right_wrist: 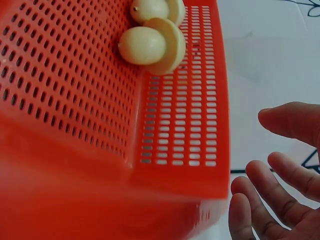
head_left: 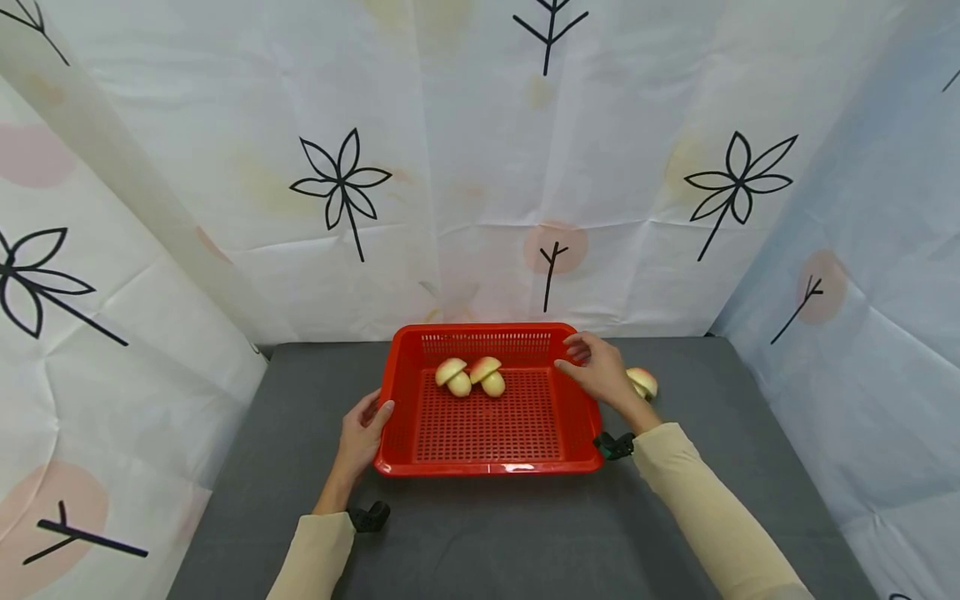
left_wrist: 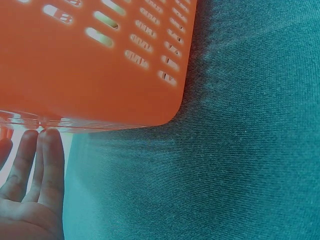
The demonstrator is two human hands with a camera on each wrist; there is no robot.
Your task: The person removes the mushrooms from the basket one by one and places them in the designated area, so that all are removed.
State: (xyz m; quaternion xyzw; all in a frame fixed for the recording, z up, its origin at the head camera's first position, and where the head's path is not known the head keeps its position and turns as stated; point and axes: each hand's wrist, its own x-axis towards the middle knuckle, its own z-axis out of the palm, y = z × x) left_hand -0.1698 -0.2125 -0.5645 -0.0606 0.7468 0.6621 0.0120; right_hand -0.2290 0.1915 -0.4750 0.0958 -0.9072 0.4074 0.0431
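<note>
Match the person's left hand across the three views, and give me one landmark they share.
Head: the left hand is left of centre, at the red basket's left side.
Left wrist: lower-left corner, just below the basket.
Right wrist: not in it; the hand there is the right hand.
Shared landmark: the red basket.

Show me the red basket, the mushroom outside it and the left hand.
Red basket (head_left: pixel 489 428), head view: bare floor.
Outside mushroom (head_left: pixel 644 379), head view: its cap.
Left hand (head_left: pixel 361 434), head view: middle of the hand.

Behind and beside the grey desk (head_left: pixel 487 533) hangs creased white cloth (head_left: pixel 472 108), printed with black flowers (head_left: pixel 341 182), twigs (head_left: pixel 551 275) and pale pink circles (head_left: pixel 33 156).
</note>
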